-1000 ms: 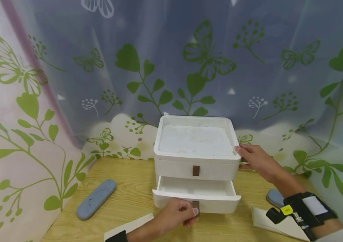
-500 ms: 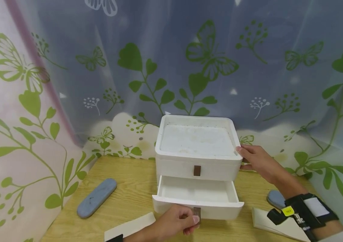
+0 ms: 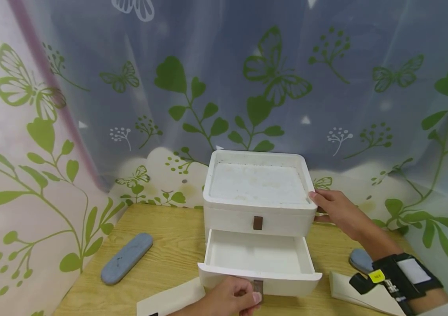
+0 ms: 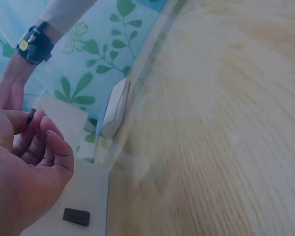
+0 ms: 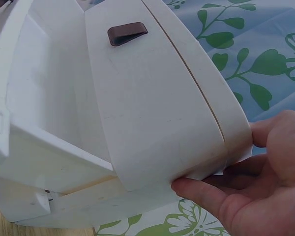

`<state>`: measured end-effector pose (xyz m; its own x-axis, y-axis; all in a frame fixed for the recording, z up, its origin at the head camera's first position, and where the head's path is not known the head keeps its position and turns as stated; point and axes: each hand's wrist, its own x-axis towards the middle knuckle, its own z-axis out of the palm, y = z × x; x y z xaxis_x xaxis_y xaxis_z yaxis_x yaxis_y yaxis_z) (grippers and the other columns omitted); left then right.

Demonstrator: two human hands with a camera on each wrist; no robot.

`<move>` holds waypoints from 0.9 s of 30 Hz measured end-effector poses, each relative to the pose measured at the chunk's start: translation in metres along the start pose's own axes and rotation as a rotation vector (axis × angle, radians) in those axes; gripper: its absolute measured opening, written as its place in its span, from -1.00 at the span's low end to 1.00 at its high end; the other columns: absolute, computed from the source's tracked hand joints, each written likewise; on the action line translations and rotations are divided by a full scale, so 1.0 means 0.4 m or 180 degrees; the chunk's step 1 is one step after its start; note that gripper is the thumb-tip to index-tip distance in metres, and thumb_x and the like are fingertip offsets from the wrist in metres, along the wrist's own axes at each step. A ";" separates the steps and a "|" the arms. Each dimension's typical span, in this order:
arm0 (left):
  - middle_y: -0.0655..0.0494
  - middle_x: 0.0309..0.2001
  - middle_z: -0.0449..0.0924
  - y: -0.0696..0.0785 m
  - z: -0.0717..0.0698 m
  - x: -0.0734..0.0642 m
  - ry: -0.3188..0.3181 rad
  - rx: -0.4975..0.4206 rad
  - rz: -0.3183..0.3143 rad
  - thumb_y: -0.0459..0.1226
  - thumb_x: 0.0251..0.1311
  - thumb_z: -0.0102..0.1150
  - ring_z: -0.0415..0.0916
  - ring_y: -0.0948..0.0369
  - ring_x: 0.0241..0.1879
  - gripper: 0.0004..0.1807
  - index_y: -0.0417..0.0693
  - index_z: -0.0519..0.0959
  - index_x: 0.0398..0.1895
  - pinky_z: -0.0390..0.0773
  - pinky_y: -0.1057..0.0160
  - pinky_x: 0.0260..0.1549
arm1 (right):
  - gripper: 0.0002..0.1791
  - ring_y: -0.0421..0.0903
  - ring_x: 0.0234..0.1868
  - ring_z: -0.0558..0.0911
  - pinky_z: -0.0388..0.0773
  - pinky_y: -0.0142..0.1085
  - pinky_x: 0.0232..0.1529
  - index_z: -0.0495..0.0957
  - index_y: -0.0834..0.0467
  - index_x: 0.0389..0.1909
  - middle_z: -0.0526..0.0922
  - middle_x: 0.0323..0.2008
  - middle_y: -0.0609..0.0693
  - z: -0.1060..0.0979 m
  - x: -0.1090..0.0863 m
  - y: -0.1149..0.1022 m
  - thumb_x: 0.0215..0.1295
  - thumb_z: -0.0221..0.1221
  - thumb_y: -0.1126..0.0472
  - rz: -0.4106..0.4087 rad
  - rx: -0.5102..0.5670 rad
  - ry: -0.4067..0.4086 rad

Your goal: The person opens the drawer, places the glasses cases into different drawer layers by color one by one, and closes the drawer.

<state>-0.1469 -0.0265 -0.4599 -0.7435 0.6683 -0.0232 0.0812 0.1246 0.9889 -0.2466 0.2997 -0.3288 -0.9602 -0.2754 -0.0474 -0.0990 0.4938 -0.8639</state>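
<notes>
A white two-drawer desktop organizer (image 3: pixel 229 220) stands on the wooden table, with a shallow tray top. Its lower drawer (image 3: pixel 259 254) is pulled out towards me, and its white inside shows. My left hand (image 3: pixel 227 298) pinches the brown pull tab (image 3: pixel 258 287) on that drawer's front between thumb and fingers. In the left wrist view the tab's dark end pokes out of the pinch. The upper drawer (image 5: pixel 152 93) is closed, its brown tab (image 5: pixel 127 33) untouched. My right hand (image 3: pixel 340 213) grips the organizer's right side, thumb at the top rim and fingers lower down.
A blue-grey oblong case (image 3: pixel 127 259) lies on the table (image 3: pixel 168 232) at left. Another blue-grey item (image 3: pixel 361 260) sits at right, partly behind my forearm. Cream paper-like pieces lie near each arm, one left (image 3: pixel 172 298), one right (image 3: pixel 360 294). A patterned curtain (image 3: pixel 192 109) hangs close behind.
The lower drawer has slid further out towards me, with my left hand moving along on its tab. My right hand keeps its hold on the organizer's side.
</notes>
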 end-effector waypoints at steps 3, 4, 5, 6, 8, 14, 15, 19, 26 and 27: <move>0.31 -0.56 0.56 0.002 0.007 -0.006 0.0038 -0.0003 -0.0054 -0.13 0.44 0.21 0.40 0.49 -0.55 -0.55 -0.44 0.62 -0.35 0.39 0.56 -0.53 | -0.24 0.35 0.44 0.43 0.56 0.07 0.32 0.01 0.38 0.62 0.25 0.51 0.45 0.000 0.000 0.001 0.71 -0.18 -0.10 0.0019 0.0022 -0.0002; 0.29 -0.55 0.56 0.002 0.008 -0.008 0.0046 -0.0015 -0.0062 -0.13 0.44 0.22 0.40 0.49 -0.55 -0.56 -0.44 0.63 -0.35 0.39 0.55 -0.54 | -0.24 0.35 0.45 0.43 0.55 0.08 0.33 0.01 0.37 0.62 0.25 0.51 0.44 0.000 0.001 0.001 0.70 -0.18 -0.10 0.0025 0.0025 -0.0003; 0.28 -0.55 0.56 0.002 0.009 -0.009 0.0041 -0.0031 -0.0065 -0.14 0.44 0.22 0.39 0.49 -0.56 -0.57 -0.45 0.62 -0.35 0.38 0.55 -0.55 | -0.24 0.35 0.45 0.42 0.54 0.09 0.33 0.00 0.37 0.62 0.25 0.51 0.44 0.000 0.000 0.001 0.70 -0.18 -0.10 0.0027 0.0024 -0.0004; 0.29 -0.55 0.56 0.003 0.009 -0.011 0.0025 -0.0053 -0.0066 -0.15 0.43 0.22 0.37 0.50 -0.56 -0.55 -0.48 0.61 -0.34 0.37 0.56 -0.57 | -0.24 0.35 0.45 0.42 0.53 0.10 0.34 0.00 0.37 0.62 0.25 0.51 0.44 0.001 0.000 0.001 0.70 -0.18 -0.10 0.0027 0.0033 -0.0005; 0.31 -0.54 0.57 0.003 0.010 -0.013 0.0010 -0.0100 -0.0076 -0.14 0.43 0.23 0.36 0.51 -0.58 -0.53 -0.51 0.59 -0.33 0.35 0.55 -0.59 | -0.24 0.35 0.45 0.41 0.53 0.09 0.34 0.01 0.37 0.62 0.25 0.51 0.44 0.001 -0.001 0.000 0.71 -0.18 -0.10 0.0038 0.0042 0.0001; 0.36 -0.59 0.56 0.008 0.016 -0.022 -0.0028 -0.0199 -0.0188 -0.10 0.42 0.24 0.34 0.50 -0.61 -0.49 -0.53 0.59 -0.30 0.34 0.52 -0.63 | -0.25 0.35 0.45 0.41 0.52 0.11 0.35 0.02 0.38 0.61 0.26 0.50 0.44 -0.001 -0.003 -0.002 0.71 -0.18 -0.09 0.0012 0.0060 -0.0004; 0.36 -0.60 0.55 0.008 0.017 -0.025 -0.0040 -0.0227 -0.0223 -0.10 0.42 0.24 0.35 0.49 -0.61 -0.50 -0.52 0.59 -0.30 0.34 0.51 -0.63 | -0.25 0.35 0.45 0.42 0.53 0.11 0.34 0.02 0.38 0.61 0.26 0.50 0.44 -0.001 -0.003 -0.002 0.71 -0.18 -0.09 0.0002 0.0058 -0.0002; 0.37 -0.60 0.47 0.007 0.016 -0.032 -0.0120 -0.0213 -0.0246 -0.09 0.43 0.22 0.36 0.46 -0.58 -0.49 -0.51 0.57 -0.29 0.36 0.50 -0.60 | -0.26 0.34 0.44 0.44 0.54 0.09 0.33 0.04 0.38 0.61 0.28 0.49 0.44 0.000 -0.003 -0.003 0.71 -0.18 -0.08 -0.0025 0.0065 0.0010; 0.41 -0.58 0.44 -0.005 0.011 -0.039 -0.0253 -0.0043 -0.0063 -0.05 0.46 0.17 0.35 0.54 -0.54 -0.42 -0.54 0.49 -0.37 0.36 0.55 -0.54 | -0.26 0.34 0.43 0.44 0.54 0.10 0.33 0.04 0.37 0.61 0.28 0.49 0.44 0.002 -0.002 -0.001 0.71 -0.17 -0.08 -0.0035 0.0057 0.0010; 0.40 -0.58 0.44 -0.006 0.011 -0.040 -0.0260 -0.0054 -0.0061 -0.05 0.47 0.17 0.35 0.54 -0.55 -0.41 -0.55 0.49 -0.37 0.36 0.55 -0.54 | -0.26 0.34 0.44 0.44 0.53 0.11 0.34 0.04 0.37 0.61 0.28 0.49 0.44 0.002 -0.002 -0.001 0.71 -0.17 -0.08 -0.0032 0.0062 0.0012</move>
<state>-0.1323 -0.0345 -0.4627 -0.6880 0.7237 -0.0533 0.0557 0.1259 0.9905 -0.2456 0.2989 -0.3289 -0.9601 -0.2772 -0.0367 -0.1036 0.4749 -0.8739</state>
